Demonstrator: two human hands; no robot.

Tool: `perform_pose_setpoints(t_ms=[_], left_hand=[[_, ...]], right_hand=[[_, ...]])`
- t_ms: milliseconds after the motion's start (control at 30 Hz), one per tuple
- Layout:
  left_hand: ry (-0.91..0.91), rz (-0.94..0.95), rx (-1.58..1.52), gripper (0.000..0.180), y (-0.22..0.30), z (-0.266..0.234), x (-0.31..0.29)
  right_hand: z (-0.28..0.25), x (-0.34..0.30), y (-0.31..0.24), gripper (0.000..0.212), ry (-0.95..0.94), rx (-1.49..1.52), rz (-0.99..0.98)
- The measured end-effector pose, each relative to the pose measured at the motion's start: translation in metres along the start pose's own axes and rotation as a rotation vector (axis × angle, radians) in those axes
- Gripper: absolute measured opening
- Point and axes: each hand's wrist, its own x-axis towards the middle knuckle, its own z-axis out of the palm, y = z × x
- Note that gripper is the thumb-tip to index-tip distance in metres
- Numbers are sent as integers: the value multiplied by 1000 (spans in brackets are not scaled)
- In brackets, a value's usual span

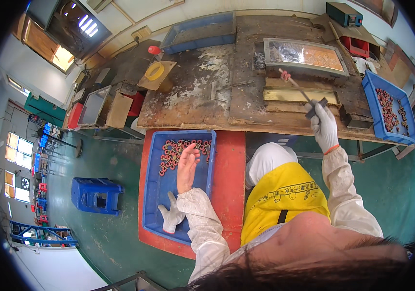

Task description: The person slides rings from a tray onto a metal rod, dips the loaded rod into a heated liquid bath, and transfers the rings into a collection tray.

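My bare left hand [187, 167] is over the blue tray [151, 208] at left, its fingers curled beside a pile of red ring-shaped coils [171, 155] with wire windings. Whatever is between those fingertips is too small to tell. A loose white glove [171, 216] lies in the tray near my left forearm. My right hand [324, 128], in a white glove, is closed around a thin rod tool [298, 88] with a dark grey crosspiece, raised over the workbench edge. At the rod's far end is a small pinkish-red piece [285, 75].
On the worn bench [178, 102] stand a metal-framed box with a shiny top [306, 56], a brass-coloured bar [299, 95] and a long blue tray [200, 33]. Another blue tray [369, 92] at right holds several coils. A blue stool [84, 194] stands on the green floor.
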Motion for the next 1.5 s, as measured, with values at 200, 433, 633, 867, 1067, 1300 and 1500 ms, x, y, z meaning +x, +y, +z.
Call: perform_pose_setpoints(t_ms=[200, 433, 633, 867, 1067, 1300, 1500], left_hand=[[-11, -5, 19, 48, 2, 3, 0], [5, -1, -15, 43, 1, 1, -1], [31, -37, -5, 43, 2, 4, 0], [13, -53, -3, 45, 1, 6, 0], [22, -65, 0, 44, 1, 7, -1], [20, -69, 9, 43, 1, 8, 0], [29, -64, 5, 43, 1, 8, -1]], right_hand=[[18, 37, -28, 28, -3, 32, -158], [0, 55, -53, 29, -15, 50, -215], [-51, 58, -85, 28, 87, 56, -311], [-104, 60, -112, 26, 150, -42, -323], [-120, 61, -118, 26, 146, -76, -226], [-125, 68, -116, 27, 115, -96, -193], [-128, 72, -116, 26, 118, -101, -179]])
